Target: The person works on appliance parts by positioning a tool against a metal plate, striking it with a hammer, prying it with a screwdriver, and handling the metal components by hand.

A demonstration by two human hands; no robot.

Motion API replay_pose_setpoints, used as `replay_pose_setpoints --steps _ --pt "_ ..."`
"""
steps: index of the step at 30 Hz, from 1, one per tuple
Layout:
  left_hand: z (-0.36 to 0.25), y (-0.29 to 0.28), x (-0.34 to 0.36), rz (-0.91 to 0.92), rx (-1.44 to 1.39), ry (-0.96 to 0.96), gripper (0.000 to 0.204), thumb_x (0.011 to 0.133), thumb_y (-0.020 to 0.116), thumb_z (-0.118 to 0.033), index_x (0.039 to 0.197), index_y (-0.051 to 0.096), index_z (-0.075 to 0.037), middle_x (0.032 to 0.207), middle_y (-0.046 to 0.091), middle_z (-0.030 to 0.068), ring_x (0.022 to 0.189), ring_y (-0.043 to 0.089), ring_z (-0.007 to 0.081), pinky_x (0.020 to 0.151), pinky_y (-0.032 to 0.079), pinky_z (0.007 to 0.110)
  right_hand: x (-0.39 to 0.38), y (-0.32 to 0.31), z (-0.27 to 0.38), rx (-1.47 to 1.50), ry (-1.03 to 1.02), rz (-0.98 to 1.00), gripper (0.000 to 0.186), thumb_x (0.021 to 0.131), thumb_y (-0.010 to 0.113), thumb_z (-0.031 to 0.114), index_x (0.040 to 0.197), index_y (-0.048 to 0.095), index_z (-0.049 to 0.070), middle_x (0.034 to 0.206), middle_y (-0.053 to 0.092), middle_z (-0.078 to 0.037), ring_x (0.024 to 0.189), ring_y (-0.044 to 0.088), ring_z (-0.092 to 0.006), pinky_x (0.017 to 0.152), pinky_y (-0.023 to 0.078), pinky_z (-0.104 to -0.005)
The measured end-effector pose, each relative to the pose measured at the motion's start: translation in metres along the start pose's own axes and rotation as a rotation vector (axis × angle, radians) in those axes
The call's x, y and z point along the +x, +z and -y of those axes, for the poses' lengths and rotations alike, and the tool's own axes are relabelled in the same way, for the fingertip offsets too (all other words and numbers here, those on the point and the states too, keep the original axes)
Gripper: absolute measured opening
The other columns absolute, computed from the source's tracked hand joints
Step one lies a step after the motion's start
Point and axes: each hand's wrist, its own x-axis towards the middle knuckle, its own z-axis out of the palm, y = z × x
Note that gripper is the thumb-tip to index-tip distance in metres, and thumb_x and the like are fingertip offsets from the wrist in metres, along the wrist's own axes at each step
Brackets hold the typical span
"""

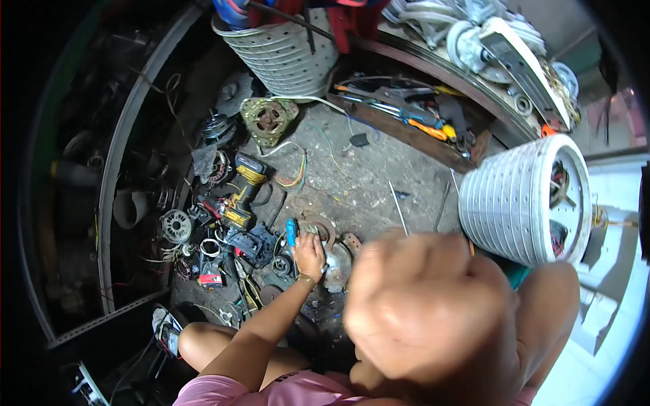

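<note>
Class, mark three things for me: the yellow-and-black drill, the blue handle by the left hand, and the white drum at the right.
Drill (244,193): head view, middle of its casing.
Blue handle (291,233): head view, middle of its length.
White drum (502,203): head view, its ribbed outer wall.

Counting one bare left hand (309,256), one blurry bare right hand (426,304). One bright blue tool handle (291,232) showing. Two whitish ribbed perforated drums (504,203) sitting around, one yellow-and-black cordless drill (238,211) lying there, one brown wooden tool tray (406,133), one yellowish-green metal motor bracket (269,123).
</note>
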Motion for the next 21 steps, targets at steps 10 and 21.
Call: replay_pose_setpoints --steps 10,21 --pt "-0.017 -0.010 -0.018 0.129 -0.075 0.030 0.024 0.099 0.051 -0.028 0.104 0.065 -0.008 0.107 0.062 0.0129 0.110 0.053 0.0386 0.092 0.040 0.055 -0.006 -0.035 0.025 0.207 0.166 -0.098 0.029 0.075 0.069 0.035 0.075 0.063 0.006 0.063 0.056 -0.005 0.058 0.055 -0.0204 0.043 0.040 -0.0335" --pt "0.021 -0.072 -0.073 0.387 0.012 0.093 0.060 0.090 0.063 -0.029 0.146 0.043 -0.019 0.144 0.047 0.0117 0.136 0.042 0.0407 0.102 0.040 0.061 -0.072 0.129 0.100 1.399 0.383 -0.351 0.040 0.088 0.072 0.027 0.121 0.063 0.006 0.088 0.071 -0.019 0.077 0.070 -0.0293 0.065 0.051 -0.0416"
